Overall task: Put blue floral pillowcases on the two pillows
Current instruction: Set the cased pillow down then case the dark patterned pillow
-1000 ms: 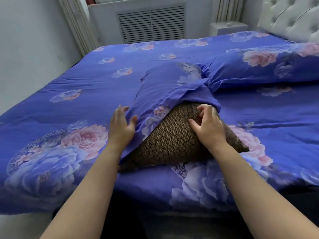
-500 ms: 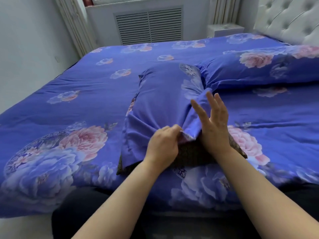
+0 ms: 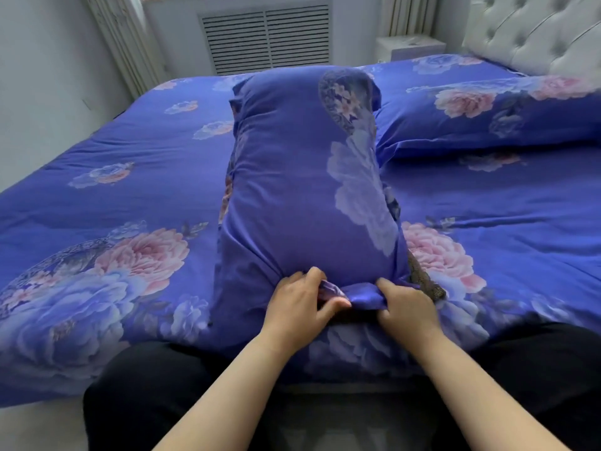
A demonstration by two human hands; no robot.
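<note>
Stood at the near edge of a bed spread with a blue floral duvet [image 3: 123,196], pink and pale-blue peonies printed across it. Held the near pillow [image 3: 302,177] tilted up on its end, wrapped almost wholly in its blue floral pillowcase [image 3: 283,222]. Left hand [image 3: 297,307] pinched the bunched open hem between thumb and curled fingers; right hand [image 3: 405,305] gripped the same hem just beside it, fingers curled round the cloth. Showed one dark honeycomb-patterned corner [image 3: 426,281] of the pillow poking out at the lower right. Lay flat beyond, to the right, near a white tufted headboard [image 3: 533,30]: a second pillow [image 3: 494,115], already cased in the same print. Faced a slatted vent panel [image 3: 265,37] set in a pale wall at the far side, with ribbed white curtains [image 3: 117,43] at left and a small white stand [image 3: 411,48] beside the bed.
</note>
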